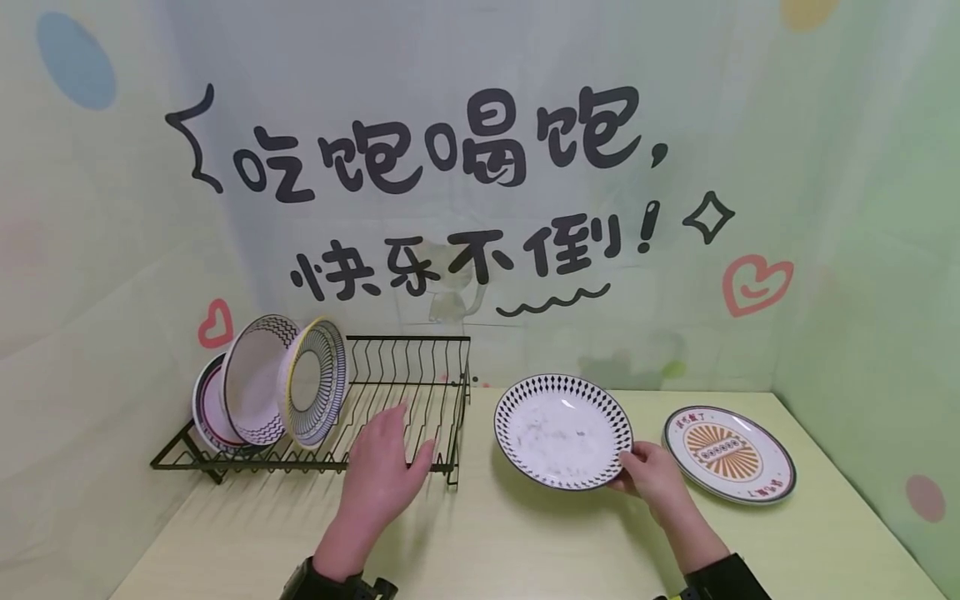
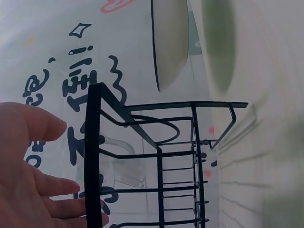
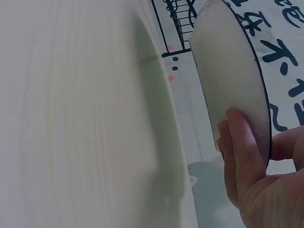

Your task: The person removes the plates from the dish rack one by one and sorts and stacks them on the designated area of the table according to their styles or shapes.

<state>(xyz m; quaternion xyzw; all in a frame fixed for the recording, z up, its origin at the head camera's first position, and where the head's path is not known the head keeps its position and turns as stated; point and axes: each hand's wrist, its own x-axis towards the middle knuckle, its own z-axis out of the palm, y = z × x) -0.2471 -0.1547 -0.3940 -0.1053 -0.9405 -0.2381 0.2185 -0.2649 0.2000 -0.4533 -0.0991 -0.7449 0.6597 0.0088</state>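
White diamond-rimmed plate [image 1: 562, 429], pinched by the right hand [image 1: 654, 478], seems bound for the wire dish rack [image 1: 322, 467] beside the spread left hand [image 1: 382, 467]. Next likely calls for tipping it edgewise

A round, deep white plate [image 1: 564, 429] with black diamonds around its rim is held up to the right of the black wire dish rack [image 1: 408, 337]. The edge farther from the rack is pinched by the right hand [image 1: 654, 477]. The plate is tilted, and grey smudges can be seen inside.
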